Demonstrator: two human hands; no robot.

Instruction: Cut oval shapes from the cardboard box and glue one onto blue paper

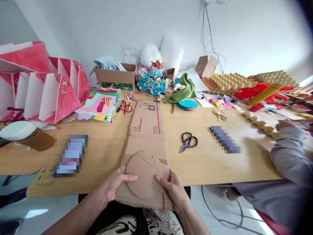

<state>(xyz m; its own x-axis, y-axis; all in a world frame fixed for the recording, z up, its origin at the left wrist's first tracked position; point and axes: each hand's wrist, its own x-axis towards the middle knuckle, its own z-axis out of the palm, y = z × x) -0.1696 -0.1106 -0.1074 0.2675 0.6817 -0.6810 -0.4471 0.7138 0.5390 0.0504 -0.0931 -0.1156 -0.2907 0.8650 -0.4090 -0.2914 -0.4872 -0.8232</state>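
Observation:
A long strip of flattened cardboard box (146,143) reaches from the middle of the table over its front edge towards me. On its near end lies a round cardboard disc (144,174). My left hand (117,182) grips the strip's left edge, its thumb pressing on the disc. From the other side my right hand (174,189) holds the right edge, with that thumb also on the disc; the fingers of both hands are hidden under the cardboard. Black-handled scissors (188,142) lie on the table to the right of the strip, apart from my hands.
Phones lie left (70,155) and right (225,139) on the wooden table. A lidded brown cup (31,137) is far left, near red-and-white folded stands (56,94). Coloured sheets (100,106), green fabric (182,89) and egg-crate foam (230,83) lie behind. Another person's sleeve (290,156) is at right.

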